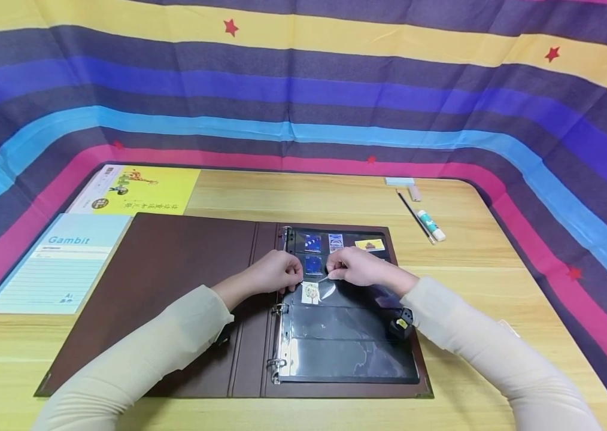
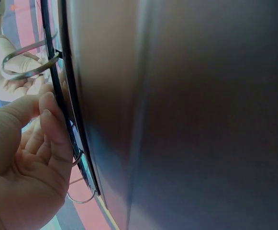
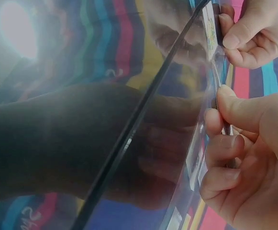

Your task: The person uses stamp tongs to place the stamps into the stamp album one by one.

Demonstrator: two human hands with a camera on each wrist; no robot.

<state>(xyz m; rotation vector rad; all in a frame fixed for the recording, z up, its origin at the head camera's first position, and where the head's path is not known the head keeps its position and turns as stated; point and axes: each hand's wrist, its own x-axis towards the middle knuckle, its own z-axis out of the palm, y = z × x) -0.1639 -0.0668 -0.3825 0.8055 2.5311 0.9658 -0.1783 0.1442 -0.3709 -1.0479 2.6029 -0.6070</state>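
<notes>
A brown ring-binder stamp album (image 1: 196,257) lies spread on the table, a black stamp page (image 1: 336,323) with clear pocket strips on its right side. A stamp with a tree picture (image 1: 310,293) sits at the third pocket row, by the rings. My left hand (image 1: 278,271) pinches the clear pocket edge just above that stamp, beside the metal ring (image 2: 31,60). My right hand (image 1: 354,266) holds slim metal tweezers (image 3: 216,75) between thumb and fingers, the tips pointing at the stamp. Two blue stamps (image 1: 312,265) show in the rows above, between the hands.
A Gambit notepad (image 1: 61,263) and a yellow booklet (image 1: 166,188) lie left of the album. At the back right are a glue stick (image 1: 431,225), a pencil (image 1: 415,215), an eraser (image 1: 415,193) and a pale box (image 1: 399,181). A striped cloth (image 1: 293,90) hangs around the table.
</notes>
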